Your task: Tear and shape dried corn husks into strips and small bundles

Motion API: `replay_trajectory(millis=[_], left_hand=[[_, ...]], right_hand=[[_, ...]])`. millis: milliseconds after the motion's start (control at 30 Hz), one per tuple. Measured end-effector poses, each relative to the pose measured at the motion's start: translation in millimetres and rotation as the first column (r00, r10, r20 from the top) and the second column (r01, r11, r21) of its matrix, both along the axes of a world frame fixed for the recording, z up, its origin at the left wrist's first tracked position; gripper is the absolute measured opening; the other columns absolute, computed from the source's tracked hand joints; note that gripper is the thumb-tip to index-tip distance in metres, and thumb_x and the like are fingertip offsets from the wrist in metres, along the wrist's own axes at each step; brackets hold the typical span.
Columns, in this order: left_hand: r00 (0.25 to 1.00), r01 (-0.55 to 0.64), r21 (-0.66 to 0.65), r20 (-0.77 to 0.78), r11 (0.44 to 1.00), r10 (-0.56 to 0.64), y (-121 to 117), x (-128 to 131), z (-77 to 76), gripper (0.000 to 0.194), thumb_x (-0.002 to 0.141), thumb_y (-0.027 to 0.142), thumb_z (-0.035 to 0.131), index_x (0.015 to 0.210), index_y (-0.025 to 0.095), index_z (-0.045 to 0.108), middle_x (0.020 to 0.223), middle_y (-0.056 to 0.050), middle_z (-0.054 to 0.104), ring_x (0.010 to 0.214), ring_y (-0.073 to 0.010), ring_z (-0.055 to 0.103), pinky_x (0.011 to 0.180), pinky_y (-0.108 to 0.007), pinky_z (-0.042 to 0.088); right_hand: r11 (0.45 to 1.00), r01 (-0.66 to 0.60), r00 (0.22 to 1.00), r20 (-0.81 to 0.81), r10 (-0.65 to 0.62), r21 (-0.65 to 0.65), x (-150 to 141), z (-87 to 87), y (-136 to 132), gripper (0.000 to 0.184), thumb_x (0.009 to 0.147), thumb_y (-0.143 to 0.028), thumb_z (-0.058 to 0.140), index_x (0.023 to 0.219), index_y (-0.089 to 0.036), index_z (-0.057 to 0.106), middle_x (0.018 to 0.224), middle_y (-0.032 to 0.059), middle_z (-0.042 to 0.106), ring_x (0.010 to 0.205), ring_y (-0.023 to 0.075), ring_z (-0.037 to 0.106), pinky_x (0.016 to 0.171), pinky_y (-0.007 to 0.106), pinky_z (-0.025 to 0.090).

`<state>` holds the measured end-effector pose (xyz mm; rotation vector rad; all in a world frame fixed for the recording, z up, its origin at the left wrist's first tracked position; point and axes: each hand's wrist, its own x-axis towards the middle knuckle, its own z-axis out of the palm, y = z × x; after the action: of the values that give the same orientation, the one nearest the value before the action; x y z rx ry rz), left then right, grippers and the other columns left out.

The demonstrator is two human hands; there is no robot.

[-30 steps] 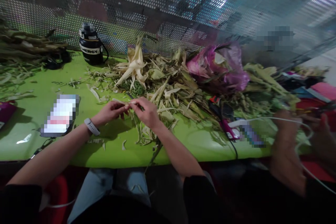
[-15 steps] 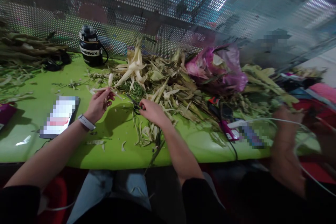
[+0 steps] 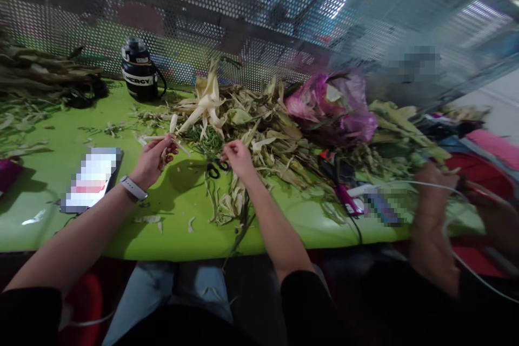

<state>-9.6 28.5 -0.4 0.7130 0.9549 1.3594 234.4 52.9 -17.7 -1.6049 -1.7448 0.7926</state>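
Observation:
My left hand [image 3: 156, 155] is closed in a pinch around pale corn husk strips [image 3: 173, 124], which stick out above and beside the fingers. To its right lies a pair of black-handled scissors [image 3: 213, 169] on the green table. My right hand [image 3: 239, 157] is just beyond the scissor handles, fingers curled together; whatever they may hold is too small to make out. In front of it sits a tuft of thin green strands [image 3: 207, 139]. A husk shaped into a star-like figure [image 3: 208, 102] leans on the heap of dried corn husks [image 3: 263, 113] behind.
A black bottle [image 3: 139, 73] stands at the back left. On the left lies a phone [image 3: 92, 178]. A pink plastic bag [image 3: 332, 105] and a glue gun [image 3: 344, 194] with its cord are to the right. Another person's arm [image 3: 432, 216] works at the far right.
My right hand has let go of the scissors, which now lie on the table, and has moved slightly right and away from me. My left hand stays nearly still with the husk.

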Motion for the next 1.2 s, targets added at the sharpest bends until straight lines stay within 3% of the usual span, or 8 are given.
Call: replay_trajectory(millis=[100,200,267,433,600,733,1000,1200], left_hand=[[1.0,0.011,-0.012,0.013,1.0,-0.011,-0.2,0.8,0.4,0.018,0.077,0.028,0.072,0.087,0.014,0.066,0.076,-0.002,0.069,0.066,-0.0099,0.066,0.049,-0.015,0.047],[1.0,0.005,-0.026,0.012,1.0,-0.005,-0.9,1.3,2.1,0.018,0.078,0.028,0.072,0.087,0.014,0.066,0.077,-0.003,0.07,0.069,-0.0107,0.067,0.05,-0.015,0.048],[1.0,-0.003,-0.024,0.008,1.0,0.003,-1.2,1.2,2.7,0.018,0.078,0.028,0.072,0.086,0.014,0.065,0.076,-0.002,0.069,0.067,-0.0102,0.067,0.05,-0.015,0.047],[1.0,0.002,-0.024,-0.011,1.0,-0.002,-1.5,1.2,2.6,0.018,0.077,0.03,0.073,0.085,0.014,0.066,0.072,-0.001,0.068,0.062,-0.0092,0.066,0.049,-0.016,0.046],[0.988,-0.121,0.078,0.107,0.99,0.112,2.9,-5.8,11.0,0.008,0.084,0.023,0.067,0.086,0.016,0.064,0.075,0.001,0.069,0.068,-0.0094,0.066,0.052,-0.018,0.046],[0.935,-0.306,0.202,0.248,0.93,0.254,11.3,-16.8,18.9,0.008,0.086,0.023,0.066,0.087,0.017,0.06,0.074,0.002,0.069,0.073,-0.0107,0.067,0.055,-0.019,0.045],[0.884,-0.453,0.25,0.248,0.855,0.396,19.3,-26.6,17.9,0.005,0.085,0.02,0.064,0.085,0.016,0.062,0.068,0.001,0.065,0.063,-0.0113,0.064,0.051,-0.022,0.045],[0.923,-0.383,0.304,0.162,0.872,0.349,17.2,-22.5,9.9,0.017,0.076,0.03,0.075,0.081,0.018,0.065,0.072,0.001,0.066,0.068,-0.0113,0.064,0.053,-0.021,0.045]], right_hand=[[0.989,0.046,0.987,-0.161,-0.023,0.138,3.7,2.3,1.5,0.059,0.088,-0.042,0.052,0.14,-0.023,0.031,0.137,0.0152,0.05,0.106,0.0208,0.062,0.079,0.032,0.052],[0.991,-0.081,0.988,0.141,0.066,0.106,3.9,10.3,-9.6,0.043,0.086,-0.036,0.055,0.126,-0.021,0.05,0.116,0.0106,0.063,0.094,0.0202,0.063,0.081,0.034,0.051],[0.984,-0.177,0.899,0.405,0.167,-0.012,0.1,14.8,-20.0,0.025,0.083,-0.034,0.057,0.103,-0.019,0.061,0.099,0.008,0.067,0.088,0.0212,0.063,0.081,0.035,0.049],[0.985,-0.174,0.707,0.696,0.123,0.002,-14.2,18.5,-33.7,0.039,0.077,-0.035,0.062,0.11,-0.014,0.056,0.116,0.0161,0.06,0.104,0.029,0.059,0.082,0.036,0.048],[0.986,-0.136,0.675,0.72,0.163,-0.096,-13.7,22.8,-30.7,0.045,0.078,-0.041,0.06,0.113,-0.015,0.052,0.106,0.0144,0.066,0.094,0.029,0.063,0.075,0.035,0.048],[0.971,-0.157,0.659,0.713,0.24,-0.181,-6.1,26.9,-30.5,0.038,0.078,-0.038,0.061,0.108,-0.017,0.053,0.095,0.01,0.069,0.082,0.0251,0.065,0.066,0.03,0.045],[0.953,-0.154,0.592,0.748,0.3,-0.261,10.3,36.0,-29.8,0.025,0.073,-0.035,0.062,0.093,-0.019,0.064,0.096,0.0101,0.07,0.087,0.0249,0.065,0.063,0.028,0.039],[0.958,-0.146,0.717,0.641,0.274,-0.246,40.2,48.4,-31.0,0.023,0.069,-0.03,0.064,0.09,-0.021,0.067,0.089,0.0036,0.071,0.08,0.0184,0.062,0.062,0.024,0.037]])
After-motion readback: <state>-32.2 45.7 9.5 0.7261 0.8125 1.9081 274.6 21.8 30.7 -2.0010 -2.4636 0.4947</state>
